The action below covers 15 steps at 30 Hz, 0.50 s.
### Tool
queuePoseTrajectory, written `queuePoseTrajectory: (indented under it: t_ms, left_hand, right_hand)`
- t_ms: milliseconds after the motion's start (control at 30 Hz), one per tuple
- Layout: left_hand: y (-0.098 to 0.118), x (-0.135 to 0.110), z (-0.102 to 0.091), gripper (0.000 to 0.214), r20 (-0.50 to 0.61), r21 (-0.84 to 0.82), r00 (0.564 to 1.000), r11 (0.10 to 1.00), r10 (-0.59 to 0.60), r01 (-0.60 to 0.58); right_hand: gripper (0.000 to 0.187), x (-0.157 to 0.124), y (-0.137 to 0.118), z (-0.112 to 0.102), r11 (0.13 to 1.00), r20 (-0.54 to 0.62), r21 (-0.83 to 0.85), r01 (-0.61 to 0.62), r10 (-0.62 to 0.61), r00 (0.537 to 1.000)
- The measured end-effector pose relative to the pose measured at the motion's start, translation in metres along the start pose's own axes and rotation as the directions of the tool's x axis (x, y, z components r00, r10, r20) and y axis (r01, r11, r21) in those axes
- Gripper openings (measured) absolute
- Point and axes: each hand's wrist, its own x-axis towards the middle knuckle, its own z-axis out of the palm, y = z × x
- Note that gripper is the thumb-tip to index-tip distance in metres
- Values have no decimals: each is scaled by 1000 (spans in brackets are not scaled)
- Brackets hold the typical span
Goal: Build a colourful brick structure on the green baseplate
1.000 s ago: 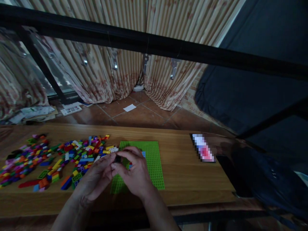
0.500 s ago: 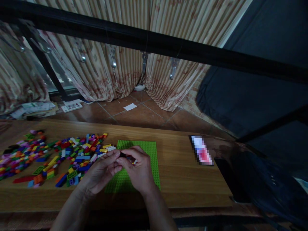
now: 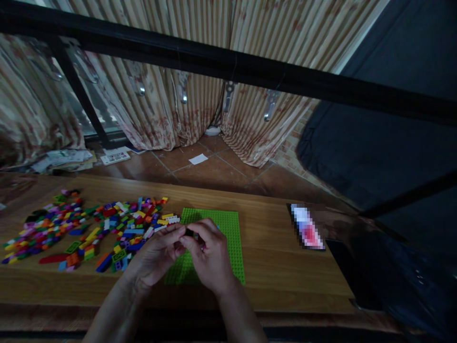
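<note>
My left hand [image 3: 159, 255] and my right hand [image 3: 210, 252] meet over the green studded baseplate [image 3: 233, 247]. Between their fingertips is a small black toy brick [image 3: 189, 232], pinched from both sides and mostly covered by the fingers. A speck of another colour shows under my right fingers, too hidden to make out. Both hands are closed, raised above the plate. Just left of them lie white and yellow bricks [image 3: 167, 220] at the edge of a loose spread.
Many coloured bricks [image 3: 93, 236] cover the left part of the wooden table [image 3: 274, 276]. A phone with a blurred screen [image 3: 307, 227] lies to the right, with a dark bag [image 3: 410, 281] beyond it. A black bar [image 3: 214, 55] crosses in front of striped curtains [image 3: 200, 105].
The view has shifted, so the table contents appear farther right. My hands keep their pinch on the black brick, with a slight turn of the fingers.
</note>
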Motion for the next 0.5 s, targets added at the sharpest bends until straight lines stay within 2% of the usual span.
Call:
queuePoseTrajectory:
  t_ms: [200, 500]
  left_hand:
    - [0, -2, -2, 12, -35, -60, 999, 998, -7, 5]
    - [1, -3, 2, 10, -127, -132, 991, 991, -33, 16]
  right_hand:
    - [13, -1, -6, 10, 998, -91, 67, 1, 6, 996]
    - [15, -2, -7, 17, 987, -152, 161, 3, 22, 988]
